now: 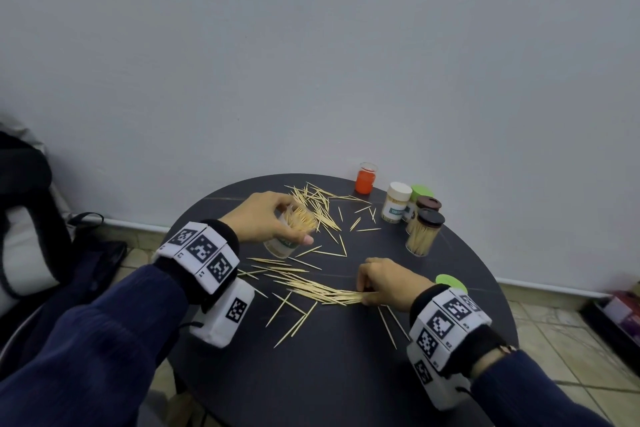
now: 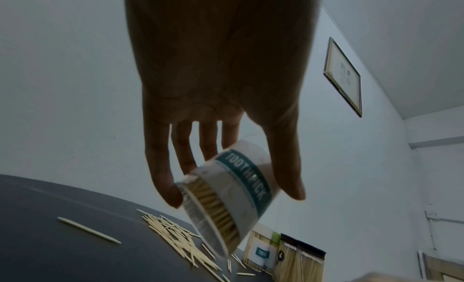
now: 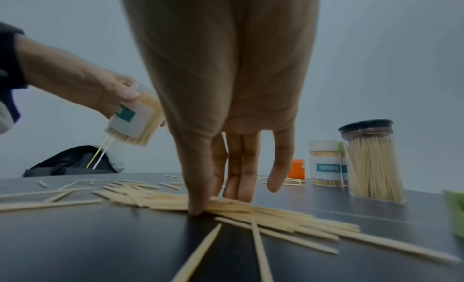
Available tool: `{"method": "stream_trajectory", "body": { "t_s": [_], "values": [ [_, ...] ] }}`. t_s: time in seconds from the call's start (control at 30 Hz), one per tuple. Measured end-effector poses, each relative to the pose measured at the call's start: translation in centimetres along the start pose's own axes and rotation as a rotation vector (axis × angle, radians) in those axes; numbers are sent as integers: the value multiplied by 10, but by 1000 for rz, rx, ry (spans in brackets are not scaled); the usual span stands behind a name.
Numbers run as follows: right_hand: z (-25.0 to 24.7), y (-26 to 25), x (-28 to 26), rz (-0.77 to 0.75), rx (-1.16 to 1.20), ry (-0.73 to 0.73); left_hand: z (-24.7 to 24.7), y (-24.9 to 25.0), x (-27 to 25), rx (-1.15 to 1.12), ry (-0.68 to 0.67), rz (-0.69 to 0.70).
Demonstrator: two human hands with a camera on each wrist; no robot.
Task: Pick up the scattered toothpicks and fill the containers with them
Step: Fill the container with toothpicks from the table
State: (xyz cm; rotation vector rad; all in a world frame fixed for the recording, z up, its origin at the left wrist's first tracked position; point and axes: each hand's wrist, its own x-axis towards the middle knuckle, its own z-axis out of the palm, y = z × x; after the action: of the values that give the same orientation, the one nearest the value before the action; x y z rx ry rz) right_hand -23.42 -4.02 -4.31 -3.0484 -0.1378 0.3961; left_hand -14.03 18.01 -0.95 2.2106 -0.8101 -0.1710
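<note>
Toothpicks [image 1: 322, 291] are pinched into a bundle by the right hand [image 1: 388, 282], an open container [image 1: 289, 229] gripped by the left hand [image 1: 266, 217]; many remain scattered on the table [image 1: 346, 374].

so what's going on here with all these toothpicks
A person is refilling toothpick containers at a dark round table. The left hand holds an open, tilted container already packed with toothpicks. The right hand pinches a bunch of loose toothpicks on the table. More toothpicks lie scattered, and capped full jars stand at the back right.
</note>
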Motion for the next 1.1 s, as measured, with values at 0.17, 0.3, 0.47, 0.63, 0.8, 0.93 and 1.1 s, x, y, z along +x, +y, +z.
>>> {"method": "stream_trajectory", "body": {
  "t_s": [0.17,0.3,0.47,0.63,0.8,0.93,1.1],
  "values": [
    [-4,-2,7,10,-29,-51,-2,-1,2,-22,17,14],
    [-4,-1,14,9,-81,-98,-2,-2,5,-32,24,8],
    [-1,-1,25,38,-123,-115,0,-2,10,-27,21,-10],
    [-1,3,32,38,-112,-67,3,1,14,-29,17,-14],
    [-2,12,36,128,-51,-31,6,1,19,-31,23,-17],
    [-2,19,39,157,-17,-16,9,1,24,-50,16,-18],
    [-2,26,43,152,-4,-43,16,4,31,-52,2,-15]
  ]
}}
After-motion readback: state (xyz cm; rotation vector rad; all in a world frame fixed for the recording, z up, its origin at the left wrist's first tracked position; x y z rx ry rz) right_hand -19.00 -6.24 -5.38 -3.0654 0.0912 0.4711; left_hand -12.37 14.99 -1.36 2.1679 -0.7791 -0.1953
